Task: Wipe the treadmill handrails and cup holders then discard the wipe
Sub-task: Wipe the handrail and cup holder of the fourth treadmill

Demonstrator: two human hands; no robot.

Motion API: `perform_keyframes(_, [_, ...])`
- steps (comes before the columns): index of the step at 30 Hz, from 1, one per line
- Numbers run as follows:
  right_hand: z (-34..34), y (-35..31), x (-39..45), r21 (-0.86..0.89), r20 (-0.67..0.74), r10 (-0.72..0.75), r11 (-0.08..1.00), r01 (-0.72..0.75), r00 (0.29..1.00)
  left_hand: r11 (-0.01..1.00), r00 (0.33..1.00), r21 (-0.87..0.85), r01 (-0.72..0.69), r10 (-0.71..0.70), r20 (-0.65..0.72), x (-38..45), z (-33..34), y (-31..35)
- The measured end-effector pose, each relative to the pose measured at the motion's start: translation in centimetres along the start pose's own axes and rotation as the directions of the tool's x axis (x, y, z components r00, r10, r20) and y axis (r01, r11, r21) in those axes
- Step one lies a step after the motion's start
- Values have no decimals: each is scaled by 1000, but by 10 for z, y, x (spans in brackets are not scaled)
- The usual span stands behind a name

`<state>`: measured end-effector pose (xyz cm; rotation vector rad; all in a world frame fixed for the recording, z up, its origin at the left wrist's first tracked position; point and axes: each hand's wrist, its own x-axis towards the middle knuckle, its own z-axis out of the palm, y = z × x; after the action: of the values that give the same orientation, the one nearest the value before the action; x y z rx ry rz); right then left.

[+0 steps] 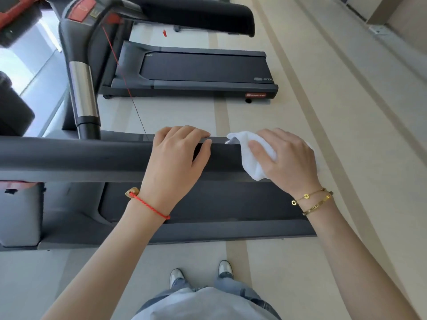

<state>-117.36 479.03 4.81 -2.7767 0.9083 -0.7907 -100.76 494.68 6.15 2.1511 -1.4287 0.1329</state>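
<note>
A person stands beside a dark treadmill, looking down on its padded handrail, which runs across the view. The left hand rests on the rail, fingers together and curled over its far edge. The right hand presses a white wipe around the rail's end, fingers curled on the cloth. Wiping appears underway; no cup holders can be made out, and discarding seemingly remains.
</note>
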Motion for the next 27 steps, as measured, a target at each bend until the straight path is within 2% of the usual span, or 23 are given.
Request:
perform_keyframes(2, [-8, 25, -4, 51, 21, 42, 998, -43, 999, 1000, 1000, -1, 6, -6, 11, 6, 12, 15])
perform_keyframes(7, [-14, 65, -2, 359, 204, 154, 907, -220, 967, 997, 998, 67, 46, -43, -39, 12, 37, 40])
perform_keyframes(11, [-18, 77, 22, 546, 503, 140, 713, -439, 853, 984, 991, 140, 107, -95, -89, 13, 44, 43])
perform_keyframes(12, [-18, 78, 26, 543, 545, 112, 709, -451, 831, 980, 990, 161, 114, -100, -95, 13, 45, 43])
perform_keyframes(14, [-19, 79, 23, 494, 521, 41, 800, -340, 852, 973, 988, 196, 124, -103, -115, 13, 47, 42])
perform_keyframes(16, [-21, 78, 5, 405, 392, -13, 900, -160, 920, 964, 987, 233, 128, -101, -127, 13, 50, 42])
perform_keyframes(18, [-23, 74, -12, 318, 282, -69, 948, -25, 957, 955, 986, 269, 126, -92, -136, 14, 52, 40])
perform_keyframes(19, [-23, 73, -14, 303, 264, -79, 953, -5, 961, 951, 986, 282, 124, -87, -141, 15, 53, 40])
perform_keyframes(22, [-21, 75, 5, 334, 349, -67, 941, -58, 935, 947, 986, 302, 114, -70, -152, 16, 54, 40])
perform_keyframes(25, [-19, 76, 32, 457, 530, -89, 868, -195, 843, 944, 984, 311, 110, -60, -166, 15, 55, 41])
perform_keyframes(27, [-18, 78, 32, 463, 534, -98, 865, -193, 840, 943, 984, 315, 106, -55, -167, 14, 55, 41])
